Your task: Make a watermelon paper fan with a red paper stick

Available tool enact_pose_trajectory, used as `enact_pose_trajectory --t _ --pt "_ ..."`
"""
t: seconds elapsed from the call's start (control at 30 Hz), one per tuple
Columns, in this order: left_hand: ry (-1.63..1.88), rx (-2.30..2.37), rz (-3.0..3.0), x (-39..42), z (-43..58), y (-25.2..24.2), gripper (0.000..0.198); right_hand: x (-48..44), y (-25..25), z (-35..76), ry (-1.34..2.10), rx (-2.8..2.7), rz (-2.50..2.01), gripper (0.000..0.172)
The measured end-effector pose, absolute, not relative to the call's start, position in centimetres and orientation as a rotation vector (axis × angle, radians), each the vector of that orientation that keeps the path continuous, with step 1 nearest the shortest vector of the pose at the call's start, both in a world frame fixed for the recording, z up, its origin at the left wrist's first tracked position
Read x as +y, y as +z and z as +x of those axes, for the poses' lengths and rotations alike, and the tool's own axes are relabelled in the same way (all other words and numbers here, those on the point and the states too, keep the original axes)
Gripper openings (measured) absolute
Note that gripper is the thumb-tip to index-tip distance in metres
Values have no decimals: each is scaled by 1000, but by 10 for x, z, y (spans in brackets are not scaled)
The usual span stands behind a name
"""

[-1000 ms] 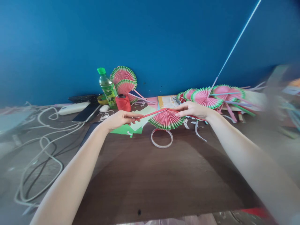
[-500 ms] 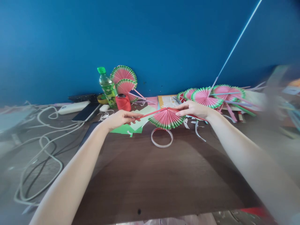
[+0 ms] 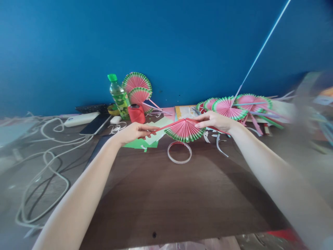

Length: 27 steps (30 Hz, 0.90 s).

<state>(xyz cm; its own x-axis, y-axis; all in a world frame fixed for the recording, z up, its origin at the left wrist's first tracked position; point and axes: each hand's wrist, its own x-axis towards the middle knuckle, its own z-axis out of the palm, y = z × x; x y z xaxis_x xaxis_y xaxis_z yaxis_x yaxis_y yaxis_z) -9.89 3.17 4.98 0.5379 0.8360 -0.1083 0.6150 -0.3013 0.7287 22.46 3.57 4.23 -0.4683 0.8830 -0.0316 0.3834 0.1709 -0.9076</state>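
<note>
A pleated half-round paper fan [image 3: 185,131], pink with a green and white edge, hangs above the dark table [image 3: 166,194]. Red strips [image 3: 168,126] run out from its top centre to both sides. My left hand [image 3: 135,133] is closed on the end of the left red strip. At the fan's right side, my right hand [image 3: 214,121] pinches the right strip by the fan's upper edge, its fingers partly over the pleats. Just below the fan, a roll of clear tape [image 3: 179,152] lies on the table.
Behind stand a green-capped bottle [image 3: 119,95], a red cup [image 3: 136,114] and two round fans [image 3: 137,83]. More fans [image 3: 230,108] lie at the back right. White cables [image 3: 47,156], a phone [image 3: 95,124] and green paper [image 3: 140,143] are at the left; paper scraps [image 3: 220,146] sit right.
</note>
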Motion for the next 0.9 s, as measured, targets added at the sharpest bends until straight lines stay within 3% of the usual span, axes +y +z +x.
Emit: enact_pose_trajectory --t 0.9 --pt "476 1073 1843 31 -88 36 44 40 33 219 1158 -1779 -1075 42"
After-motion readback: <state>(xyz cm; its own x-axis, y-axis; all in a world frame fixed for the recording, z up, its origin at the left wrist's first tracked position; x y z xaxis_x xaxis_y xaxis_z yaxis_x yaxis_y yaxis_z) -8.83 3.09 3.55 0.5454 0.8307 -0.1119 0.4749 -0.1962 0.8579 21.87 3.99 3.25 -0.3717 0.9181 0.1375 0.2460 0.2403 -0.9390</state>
